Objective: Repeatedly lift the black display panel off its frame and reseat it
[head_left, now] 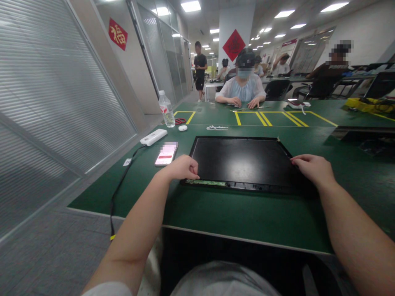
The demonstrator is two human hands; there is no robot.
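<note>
A black flat screen panel (243, 162) lies face up on the green table (234, 213) in front of me. A narrow green circuit strip (206, 182) runs along its near left edge. My left hand (182, 167) rests on the panel's near left corner with its fingers curled closed against the edge. At the near right corner, my right hand (311, 168) lies on the panel, its fingers bent over the rim and gripping it.
Left of the panel lie a phone (166, 156), a white power bank (153, 137) with a black cable, a water bottle (166, 109), red scissors (180, 121) and a small white piece (182, 128). Across the table a seated person (243, 88) works with both hands. Other people sit and stand farther back.
</note>
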